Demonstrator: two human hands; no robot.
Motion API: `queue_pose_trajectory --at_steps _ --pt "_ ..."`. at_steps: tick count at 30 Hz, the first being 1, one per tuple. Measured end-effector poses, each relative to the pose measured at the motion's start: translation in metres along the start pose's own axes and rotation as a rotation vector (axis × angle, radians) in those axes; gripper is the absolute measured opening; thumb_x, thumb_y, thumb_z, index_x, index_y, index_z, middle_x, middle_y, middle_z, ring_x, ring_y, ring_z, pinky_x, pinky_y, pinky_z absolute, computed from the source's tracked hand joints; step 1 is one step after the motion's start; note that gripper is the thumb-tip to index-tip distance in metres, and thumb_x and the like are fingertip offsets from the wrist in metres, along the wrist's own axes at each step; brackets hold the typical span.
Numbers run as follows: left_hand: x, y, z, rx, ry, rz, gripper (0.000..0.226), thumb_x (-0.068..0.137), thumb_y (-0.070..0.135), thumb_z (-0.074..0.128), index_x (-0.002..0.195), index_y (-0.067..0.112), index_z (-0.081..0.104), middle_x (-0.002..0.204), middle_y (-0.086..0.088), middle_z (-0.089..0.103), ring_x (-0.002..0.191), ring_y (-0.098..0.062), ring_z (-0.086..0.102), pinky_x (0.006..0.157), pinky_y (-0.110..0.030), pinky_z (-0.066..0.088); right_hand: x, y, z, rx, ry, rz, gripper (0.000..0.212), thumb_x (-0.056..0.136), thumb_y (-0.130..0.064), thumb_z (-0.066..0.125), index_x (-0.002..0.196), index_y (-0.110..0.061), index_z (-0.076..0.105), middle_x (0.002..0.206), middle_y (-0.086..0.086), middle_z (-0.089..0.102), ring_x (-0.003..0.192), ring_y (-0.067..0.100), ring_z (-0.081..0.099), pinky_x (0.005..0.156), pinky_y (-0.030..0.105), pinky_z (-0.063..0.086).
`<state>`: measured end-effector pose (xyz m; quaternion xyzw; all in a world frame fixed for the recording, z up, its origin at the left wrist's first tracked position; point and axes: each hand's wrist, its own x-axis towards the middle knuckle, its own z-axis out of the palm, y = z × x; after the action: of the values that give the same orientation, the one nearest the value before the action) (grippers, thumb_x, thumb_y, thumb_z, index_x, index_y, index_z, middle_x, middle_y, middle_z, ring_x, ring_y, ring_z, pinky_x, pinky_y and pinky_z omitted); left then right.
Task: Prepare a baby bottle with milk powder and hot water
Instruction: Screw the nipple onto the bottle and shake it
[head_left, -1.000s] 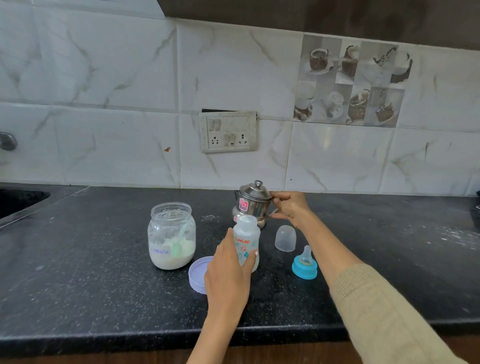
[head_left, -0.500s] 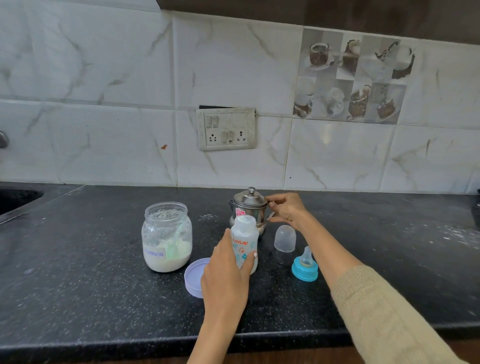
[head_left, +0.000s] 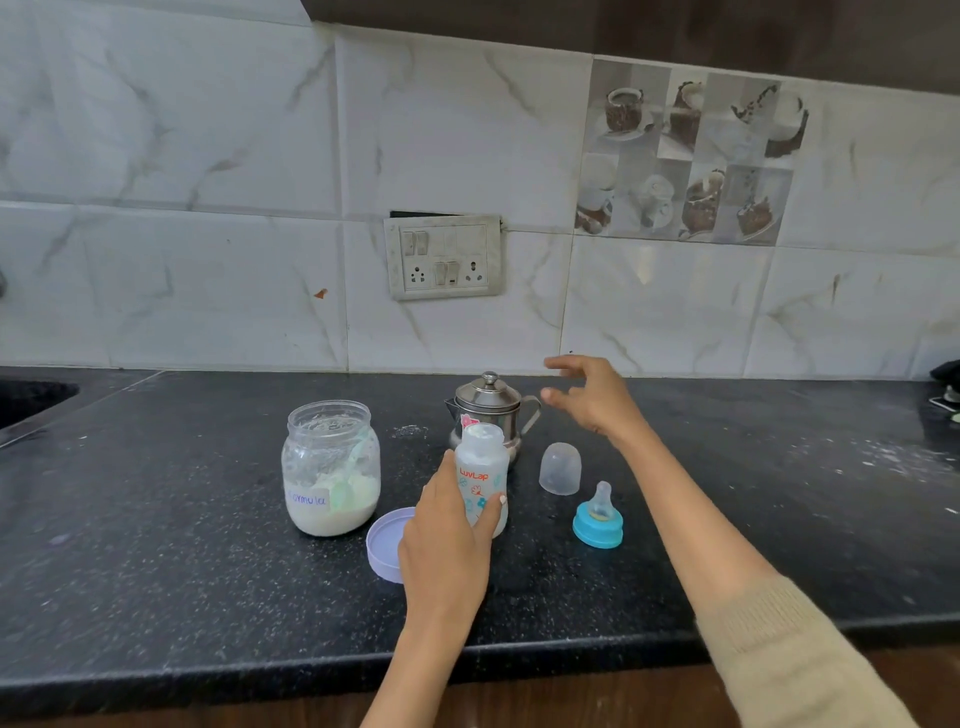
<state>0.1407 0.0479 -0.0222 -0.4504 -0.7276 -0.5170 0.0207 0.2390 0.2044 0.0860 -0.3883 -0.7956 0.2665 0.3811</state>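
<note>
Principal risk, in my judgement: scalding or spillage at the pour. The small lidded stainless-steel kettle (head_left: 488, 410) stands at the centre of the frame directly behind the white plastic baby bottle with printed decoration (head_left: 482, 475), the two overlapping in view, so a kettle lifted carelessly by its side handle could clip the open bottle mouth and tip it. The mouth is narrow; a stream off line would run hot water onto the left hand (head_left: 447, 540), which wraps the lower body of the bottle. Whether the bottle stands on the black speckled stone tabletop (head_left: 156, 545) or is held just above it cannot be told. A secondary risk is the loose kettle lid dropping during a steep tilt. The right hand (head_left: 597, 400) hovers right of centre, just beside the kettle handle but apart from it, fingers spread and curved, its grip wide and holding nothing; the forearm, in a beige knitted sleeve (head_left: 810, 670), reaches in from the lower right. The left grip is closed firmly on the bottle, thumb on its left side, fingertips on its right. The clear glass jar of white formula powder (head_left: 331, 467) stands uncapped left of centre, its lilac lid (head_left: 387, 540) lying on the tabletop beside the left hand. The translucent dome cap (head_left: 560, 467) and blue teat collar (head_left: 598, 525) stand right of the bottle, clear of the pour line.
</note>
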Motion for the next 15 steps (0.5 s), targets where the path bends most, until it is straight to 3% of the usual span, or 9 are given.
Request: queue_pose_trajectory --at_steps 2,4,8,11,15 --pt "0.001 0.001 -0.001 0.009 0.003 0.006 0.067 0.088 0.036 0.059 0.145 0.020 0.029 0.141 0.002 0.047 0.126 -0.015 0.046 0.097 -0.027 0.040 -0.021 -0.003 -0.017 -0.036 -0.042 -0.012 0.031 0.084 -0.014 0.069 0.115 -0.017 0.066 0.121 0.004 0.063 0.113 0.018 0.058 0.099 0.030 0.043" --pt "0.001 0.001 -0.002 0.010 0.006 0.008 0.066 0.088 0.036 0.060 0.145 0.019 0.030 0.140 0.001 0.049 0.126 -0.016 0.046 0.097 -0.029 0.040 -0.044 -0.002 -0.029 -0.180 -0.206 0.037 0.030 0.085 -0.022 0.068 0.115 -0.021 0.065 0.121 0.004 0.064 0.111 0.017 0.058 0.091 0.028 0.043" --pt "-0.001 0.003 -0.003 0.018 0.005 0.010 0.066 0.088 0.036 0.060 0.144 0.016 0.031 0.139 -0.002 0.049 0.126 -0.019 0.047 0.096 -0.031 0.041 -0.081 0.015 -0.028 -0.463 -0.437 0.157 0.049 0.083 -0.034 0.069 0.129 -0.025 0.055 0.134 0.003 0.054 0.118 0.020 0.055 0.093 0.031 0.044" --pt "-0.002 0.005 -0.004 0.033 0.004 0.010 0.066 0.088 0.036 0.060 0.144 0.015 0.030 0.140 -0.003 0.049 0.127 -0.020 0.046 0.096 -0.032 0.040 -0.092 0.027 -0.017 -0.469 -0.401 0.185 0.052 0.081 -0.029 0.071 0.130 -0.027 0.052 0.135 0.003 0.052 0.116 0.021 0.054 0.091 0.032 0.045" --pt "-0.002 0.005 -0.004 0.036 0.002 0.005 0.066 0.088 0.036 0.060 0.144 0.016 0.031 0.139 -0.003 0.050 0.126 -0.019 0.047 0.096 -0.031 0.041 -0.095 0.028 -0.010 -0.444 -0.296 0.199 0.041 0.083 -0.020 0.070 0.121 -0.023 0.058 0.128 0.006 0.056 0.099 0.018 0.056 0.091 0.033 0.051"
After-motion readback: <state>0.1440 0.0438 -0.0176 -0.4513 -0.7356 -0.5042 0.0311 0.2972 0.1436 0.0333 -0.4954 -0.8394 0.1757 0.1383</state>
